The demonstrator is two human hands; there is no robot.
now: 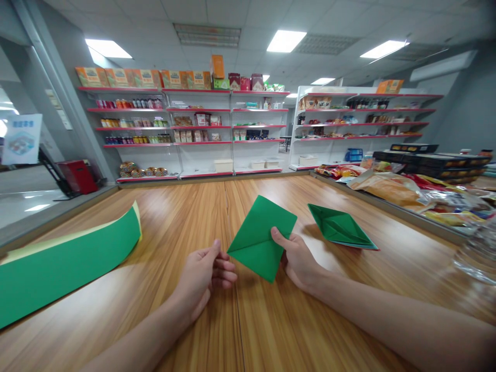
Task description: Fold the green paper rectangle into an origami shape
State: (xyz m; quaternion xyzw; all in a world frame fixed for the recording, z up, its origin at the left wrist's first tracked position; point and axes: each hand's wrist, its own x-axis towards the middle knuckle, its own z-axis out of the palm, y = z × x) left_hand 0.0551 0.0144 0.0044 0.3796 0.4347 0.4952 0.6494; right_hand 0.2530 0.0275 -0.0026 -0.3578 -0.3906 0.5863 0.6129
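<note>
My right hand [296,258] pinches a folded square of green paper [258,235] at its right side, thumb on top and fingers behind. A crease runs across the paper, which is tilted up above the wooden table [186,217]. My left hand [207,271] is just left of the paper's left corner, fingers loosely curled and apart, with nothing seen in it. To the right of my right hand lies a folded green paper piece [341,227] with raised, partly opened sides. On the left rests a curled stack of green and pale yellow paper sheets [73,263].
Packaged snacks [391,188] and stacked black boxes [430,160] lie along the right beyond a raised edge. A clear plastic container [478,253] stands at the far right. Shelves of goods [201,144] line the back, and a red box [77,177] is at the left.
</note>
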